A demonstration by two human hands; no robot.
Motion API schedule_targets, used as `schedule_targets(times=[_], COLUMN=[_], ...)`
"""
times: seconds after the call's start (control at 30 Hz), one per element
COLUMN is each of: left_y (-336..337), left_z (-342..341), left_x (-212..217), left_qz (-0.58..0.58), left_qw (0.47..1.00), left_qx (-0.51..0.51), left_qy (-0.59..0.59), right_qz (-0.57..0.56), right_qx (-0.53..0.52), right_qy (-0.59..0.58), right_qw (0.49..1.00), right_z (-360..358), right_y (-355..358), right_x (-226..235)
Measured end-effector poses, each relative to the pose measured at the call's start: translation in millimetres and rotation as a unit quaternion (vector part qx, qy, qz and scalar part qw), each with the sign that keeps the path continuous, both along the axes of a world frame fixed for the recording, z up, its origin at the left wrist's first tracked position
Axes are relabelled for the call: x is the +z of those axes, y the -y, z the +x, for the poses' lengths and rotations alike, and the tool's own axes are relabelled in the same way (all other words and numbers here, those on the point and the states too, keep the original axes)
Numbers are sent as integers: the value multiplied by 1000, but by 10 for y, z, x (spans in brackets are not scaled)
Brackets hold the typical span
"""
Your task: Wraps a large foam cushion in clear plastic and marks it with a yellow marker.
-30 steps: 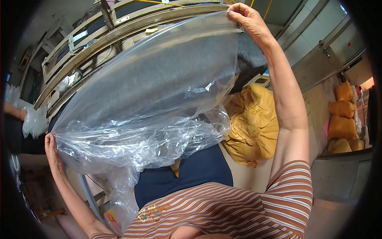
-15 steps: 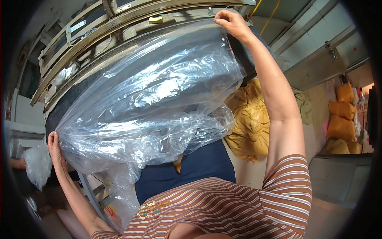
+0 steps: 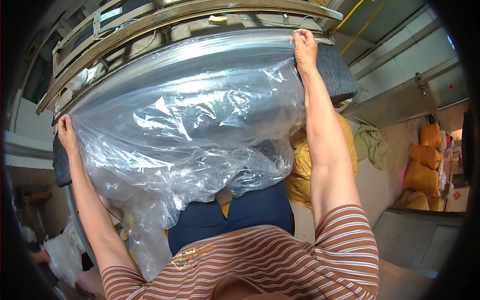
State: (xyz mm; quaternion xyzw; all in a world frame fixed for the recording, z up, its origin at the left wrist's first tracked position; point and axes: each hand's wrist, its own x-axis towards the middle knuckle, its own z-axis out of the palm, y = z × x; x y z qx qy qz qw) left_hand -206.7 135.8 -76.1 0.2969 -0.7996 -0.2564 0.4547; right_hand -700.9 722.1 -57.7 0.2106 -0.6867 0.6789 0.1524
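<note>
A large clear plastic bag [image 3: 190, 120] is stretched between my two raised hands. My left hand [image 3: 66, 133] grips its left edge, and my right hand [image 3: 303, 46] pinches its top right corner. The plastic lies over a long dark grey cushion [image 3: 335, 70] whose ends stick out past both hands. The bag's loose lower part hangs crumpled in front of my striped shirt [image 3: 260, 265]. A dark blue cushion [image 3: 250, 212] shows below the plastic, just above my shirt.
A wooden frame [image 3: 165, 20] with slats runs above the cushion. Yellow and orange stuffed bags [image 3: 422, 160] sit to the right, another yellow one [image 3: 300, 170] behind my right arm. Another person's hand holds a white plastic bag [image 3: 59, 252] at lower left.
Both my hands have pulled the plastic further along the dark cushion, so it now lies flatter and tighter over it. My right hand has shifted slightly left.
</note>
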Motion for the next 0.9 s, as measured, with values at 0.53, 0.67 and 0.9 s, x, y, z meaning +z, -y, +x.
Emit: schedule_targets(times=[0.53, 0.67, 0.9], left_y=[-538, -650, -718], left_z=[513, 433, 385], left_x=[167, 225, 234], left_qz=[17, 25, 11], left_qw=[998, 996, 995], left_qx=[2, -22, -20], left_qy=[66, 82, 98], right_qz=[556, 555, 394], right_qx=[79, 83, -22], right_qy=[-174, -183, -183], right_qw=[809, 807, 901], right_z=[1394, 1338, 574], right_y=[-820, -892, -642], right_x=[385, 463, 467])
